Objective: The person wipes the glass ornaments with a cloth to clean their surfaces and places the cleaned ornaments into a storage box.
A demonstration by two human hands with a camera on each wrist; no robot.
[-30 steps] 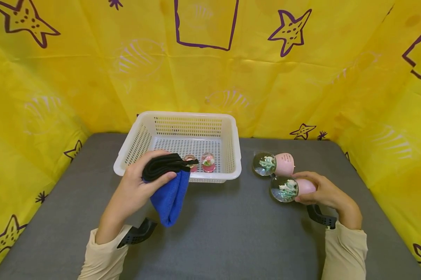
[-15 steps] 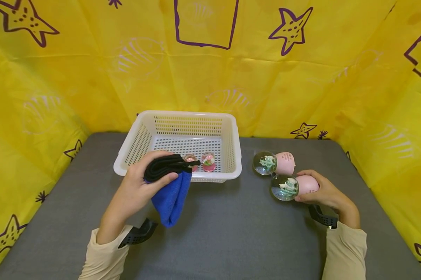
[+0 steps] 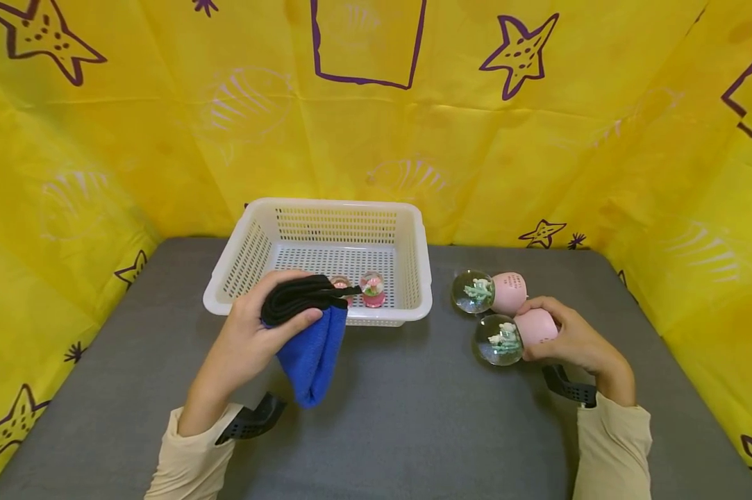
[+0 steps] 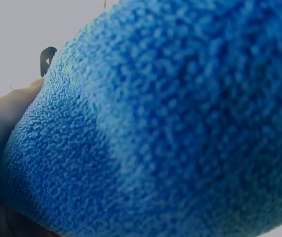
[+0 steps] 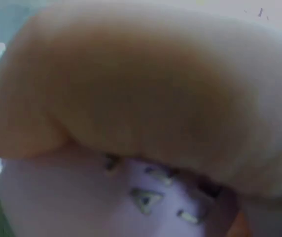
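My left hand grips a folded blue cloth with black edging in front of the basket; in the left wrist view the blue cloth fills most of the picture. At the right, my right hand holds a snow globe by its pink base, its clear ball pointing left. The right wrist view shows the pink base with printed marks, under a finger. Just behind it lies a second snow globe on its side, also with a pink base. Both balls contain a pale green and white figure.
A white plastic basket stands at the back, left of the snow globes. Two small pink-based globes sit inside, one in view and the other partly behind the cloth. Grey cloth covers the table, with yellow patterned fabric around it.
The held snow globe has shifted slightly left and tilted, its ball now lower and its base turned upward. My right hand moved with it. My left hand and the cloth drifted slightly right.
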